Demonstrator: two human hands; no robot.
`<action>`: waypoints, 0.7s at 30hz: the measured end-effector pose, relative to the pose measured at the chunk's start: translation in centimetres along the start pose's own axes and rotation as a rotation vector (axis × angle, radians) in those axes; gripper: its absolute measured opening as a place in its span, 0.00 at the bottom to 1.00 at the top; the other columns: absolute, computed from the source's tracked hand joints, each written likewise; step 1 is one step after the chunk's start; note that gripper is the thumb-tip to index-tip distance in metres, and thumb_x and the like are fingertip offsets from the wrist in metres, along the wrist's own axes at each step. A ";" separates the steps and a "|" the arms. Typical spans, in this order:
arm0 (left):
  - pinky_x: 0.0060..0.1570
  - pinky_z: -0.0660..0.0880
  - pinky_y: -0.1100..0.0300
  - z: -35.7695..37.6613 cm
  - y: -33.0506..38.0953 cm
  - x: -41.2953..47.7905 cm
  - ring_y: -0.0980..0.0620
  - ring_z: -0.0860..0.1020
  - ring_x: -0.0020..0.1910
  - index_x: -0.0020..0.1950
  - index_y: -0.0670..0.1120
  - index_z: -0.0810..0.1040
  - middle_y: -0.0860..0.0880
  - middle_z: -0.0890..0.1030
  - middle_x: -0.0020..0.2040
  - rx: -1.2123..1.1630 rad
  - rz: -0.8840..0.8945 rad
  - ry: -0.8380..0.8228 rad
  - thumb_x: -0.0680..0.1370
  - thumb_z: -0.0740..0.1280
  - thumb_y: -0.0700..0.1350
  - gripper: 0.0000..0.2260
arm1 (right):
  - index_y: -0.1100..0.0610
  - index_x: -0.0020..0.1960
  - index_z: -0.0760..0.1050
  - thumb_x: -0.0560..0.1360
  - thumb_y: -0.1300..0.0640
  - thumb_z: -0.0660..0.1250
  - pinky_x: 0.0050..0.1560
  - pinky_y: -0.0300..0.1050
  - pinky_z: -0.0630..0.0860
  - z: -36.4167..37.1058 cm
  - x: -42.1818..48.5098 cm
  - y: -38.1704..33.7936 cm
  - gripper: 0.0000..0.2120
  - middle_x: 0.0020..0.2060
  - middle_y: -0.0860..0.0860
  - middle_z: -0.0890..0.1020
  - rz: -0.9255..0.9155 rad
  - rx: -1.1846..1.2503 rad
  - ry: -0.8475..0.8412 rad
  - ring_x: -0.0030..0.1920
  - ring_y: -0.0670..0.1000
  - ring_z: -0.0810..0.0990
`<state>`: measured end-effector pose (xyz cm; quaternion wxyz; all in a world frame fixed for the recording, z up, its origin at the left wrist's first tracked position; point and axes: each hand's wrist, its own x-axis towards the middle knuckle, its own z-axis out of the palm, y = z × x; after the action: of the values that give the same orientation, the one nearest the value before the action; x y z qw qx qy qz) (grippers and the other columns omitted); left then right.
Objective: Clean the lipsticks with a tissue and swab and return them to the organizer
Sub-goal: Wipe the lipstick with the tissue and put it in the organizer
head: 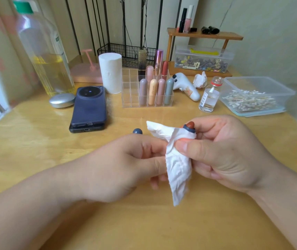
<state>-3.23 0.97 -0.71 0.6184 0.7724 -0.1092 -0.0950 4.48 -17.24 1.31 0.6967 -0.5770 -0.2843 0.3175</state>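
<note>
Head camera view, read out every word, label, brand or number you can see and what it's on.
No text here can be read.
Large bottle: side label, too blurred.
Small glass vial: white label, print too small.
Peach lipstick in the organizer: lettering too small.
White device: orange mark, unreadable.

You're at a glossy light-wood table (pixel 36 141) set against a pale beige wall (pixel 270 42). A small wooden shelf (pixel 205 35) stands at its far right. Thin black rods (pixel 88 24) rise behind, and the light is brightest at your left.
</note>
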 end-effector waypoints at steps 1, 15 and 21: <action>0.42 0.76 0.54 0.1 -0.1 0.0 0.49 0.76 0.38 0.49 0.44 0.83 0.37 0.82 0.44 0.070 0.013 0.040 0.80 0.65 0.47 0.10 | 0.63 0.36 0.81 0.69 0.67 0.67 0.20 0.31 0.60 -0.2 0.0 0.0 0.05 0.21 0.51 0.74 -0.004 -0.028 -0.001 0.16 0.43 0.66; 0.48 0.77 0.39 0.5 -0.3 0.2 0.34 0.79 0.45 0.58 0.33 0.79 0.31 0.81 0.50 -0.127 0.076 0.083 0.79 0.64 0.43 0.14 | 0.60 0.42 0.83 0.71 0.61 0.71 0.22 0.35 0.57 -0.7 0.1 -0.1 0.03 0.24 0.56 0.69 -0.094 -0.153 -0.057 0.21 0.48 0.60; 0.50 0.76 0.39 0.6 -0.8 0.5 0.31 0.77 0.45 0.59 0.35 0.80 0.28 0.79 0.51 -0.187 0.125 0.096 0.79 0.65 0.45 0.16 | 0.58 0.42 0.83 0.71 0.58 0.70 0.22 0.36 0.58 -1.2 -0.1 -0.5 0.05 0.27 0.53 0.72 -0.124 -0.067 -0.064 0.24 0.47 0.65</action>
<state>-2.87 0.46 -1.66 0.6971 0.7066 -0.1182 -0.0287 5.39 -18.16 1.59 0.6859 -0.5708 -0.3521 0.2824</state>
